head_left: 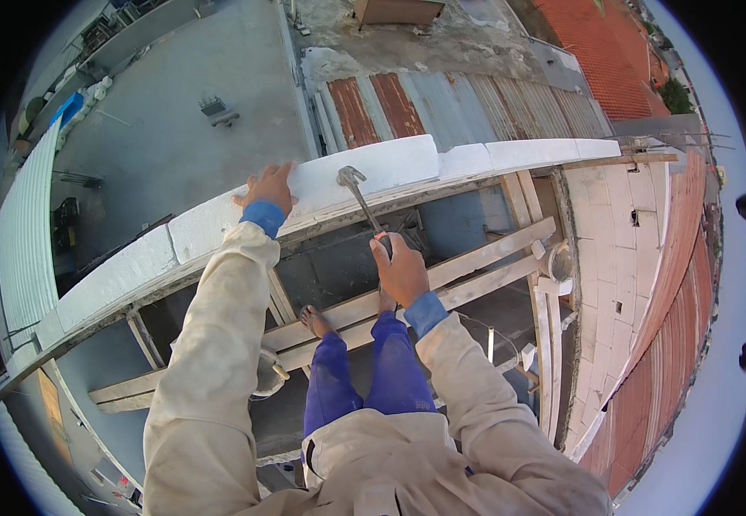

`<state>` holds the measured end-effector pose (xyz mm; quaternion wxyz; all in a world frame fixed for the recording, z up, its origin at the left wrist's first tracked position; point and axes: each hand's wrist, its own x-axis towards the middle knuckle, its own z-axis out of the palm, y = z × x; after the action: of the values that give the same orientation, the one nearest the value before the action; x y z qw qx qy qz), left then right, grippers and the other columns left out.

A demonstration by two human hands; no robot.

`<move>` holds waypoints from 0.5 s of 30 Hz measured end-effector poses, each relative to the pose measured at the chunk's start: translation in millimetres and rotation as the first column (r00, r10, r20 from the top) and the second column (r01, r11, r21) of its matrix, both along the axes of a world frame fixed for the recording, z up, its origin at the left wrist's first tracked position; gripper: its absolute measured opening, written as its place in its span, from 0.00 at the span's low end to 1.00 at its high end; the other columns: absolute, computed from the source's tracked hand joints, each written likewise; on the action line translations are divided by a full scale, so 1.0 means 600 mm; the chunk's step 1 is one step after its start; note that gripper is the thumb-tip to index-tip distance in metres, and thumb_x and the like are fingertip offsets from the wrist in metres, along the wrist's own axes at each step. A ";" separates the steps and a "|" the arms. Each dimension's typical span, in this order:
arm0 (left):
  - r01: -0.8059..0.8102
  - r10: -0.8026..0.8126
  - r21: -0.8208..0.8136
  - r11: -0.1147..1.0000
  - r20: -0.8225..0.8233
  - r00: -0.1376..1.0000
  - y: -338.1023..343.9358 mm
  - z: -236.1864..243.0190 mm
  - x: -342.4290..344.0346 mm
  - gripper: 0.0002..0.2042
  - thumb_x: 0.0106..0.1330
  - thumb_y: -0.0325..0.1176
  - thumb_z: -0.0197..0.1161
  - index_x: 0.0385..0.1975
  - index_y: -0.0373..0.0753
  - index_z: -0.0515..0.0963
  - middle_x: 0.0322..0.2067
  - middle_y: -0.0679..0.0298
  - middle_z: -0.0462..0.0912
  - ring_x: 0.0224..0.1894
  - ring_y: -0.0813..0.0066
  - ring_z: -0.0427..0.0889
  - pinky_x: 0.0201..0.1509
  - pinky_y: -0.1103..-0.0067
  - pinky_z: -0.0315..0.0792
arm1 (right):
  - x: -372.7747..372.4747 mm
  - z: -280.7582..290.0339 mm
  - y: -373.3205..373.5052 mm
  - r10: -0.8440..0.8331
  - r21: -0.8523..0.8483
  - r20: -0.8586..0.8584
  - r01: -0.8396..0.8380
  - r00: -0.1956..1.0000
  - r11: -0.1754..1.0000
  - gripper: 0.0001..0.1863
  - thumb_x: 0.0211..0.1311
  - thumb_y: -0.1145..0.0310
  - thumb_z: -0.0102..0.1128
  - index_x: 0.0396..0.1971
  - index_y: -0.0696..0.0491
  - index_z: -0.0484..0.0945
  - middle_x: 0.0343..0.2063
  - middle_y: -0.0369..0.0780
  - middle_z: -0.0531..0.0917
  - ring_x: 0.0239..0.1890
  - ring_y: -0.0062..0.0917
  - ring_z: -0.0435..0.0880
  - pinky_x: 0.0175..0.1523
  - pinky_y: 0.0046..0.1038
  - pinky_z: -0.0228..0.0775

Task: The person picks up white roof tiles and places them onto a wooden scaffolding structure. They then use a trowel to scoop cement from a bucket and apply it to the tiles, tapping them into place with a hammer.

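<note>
My right hand (403, 268) is closed round the dark grip of a claw hammer (363, 205). The hammer's metal head is over the front face of a long white block (377, 168) in a low wall; whether it touches the block I cannot tell. To the left, my left hand (268, 187) lies on top of the wall at that block's left end, fingers spread and holding nothing. Another white block (205, 225) continues the row under and left of it. Both arms wear beige sleeves with blue cuffs.
My bare feet (317, 322) stand on wooden planks (467, 258) laid across an opening, with a lower floor visible far below. One bucket (270, 371) hangs or stands by the planks; another (559, 261) is at right. Beyond the wall lie rusty metal roofing (394, 103) and a lower grey surface (218, 60).
</note>
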<state>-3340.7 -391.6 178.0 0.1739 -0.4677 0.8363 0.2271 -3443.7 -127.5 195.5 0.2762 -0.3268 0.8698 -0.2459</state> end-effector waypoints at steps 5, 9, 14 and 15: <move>-0.014 0.014 0.015 1.000 0.005 1.000 -0.002 -0.010 -0.002 0.35 0.65 0.34 0.71 0.71 0.67 0.66 0.72 0.78 0.65 0.74 0.52 0.62 0.69 0.29 0.54 | -0.011 -0.001 0.013 -0.023 -0.112 0.009 0.024 1.000 0.993 0.20 0.75 0.52 0.54 0.48 0.56 0.75 0.26 0.55 0.85 0.34 0.56 0.85 0.39 0.51 0.76; 0.022 -0.023 -0.019 1.000 -0.026 0.999 -0.009 -0.030 0.012 0.36 0.64 0.34 0.71 0.72 0.64 0.65 0.71 0.76 0.66 0.74 0.53 0.63 0.68 0.28 0.56 | -0.039 0.000 0.017 0.059 -0.008 0.051 -0.059 0.997 0.998 0.19 0.75 0.52 0.54 0.47 0.54 0.75 0.27 0.53 0.86 0.34 0.55 0.86 0.39 0.52 0.77; 0.086 -0.089 -0.026 0.996 -0.131 0.987 -0.028 -0.065 0.032 0.36 0.63 0.32 0.71 0.71 0.62 0.65 0.71 0.73 0.66 0.73 0.51 0.64 0.67 0.30 0.59 | -0.067 -0.006 0.038 0.095 0.008 0.050 -0.096 0.994 0.995 0.18 0.75 0.51 0.55 0.46 0.53 0.75 0.26 0.52 0.86 0.32 0.53 0.86 0.37 0.51 0.77; 0.108 -0.113 -0.046 0.993 -0.116 0.987 -0.031 -0.070 0.034 0.36 0.63 0.32 0.71 0.71 0.61 0.65 0.71 0.72 0.67 0.72 0.51 0.64 0.67 0.30 0.59 | -0.070 -0.008 0.042 0.100 -0.022 0.024 -0.100 0.995 0.995 0.18 0.75 0.51 0.55 0.46 0.53 0.75 0.25 0.52 0.85 0.32 0.53 0.86 0.37 0.51 0.76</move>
<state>-3320.6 -410.3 136.0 0.1273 -0.4096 0.8742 0.2278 -3485.7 -102.6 190.5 0.2957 -0.3696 0.8461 -0.2451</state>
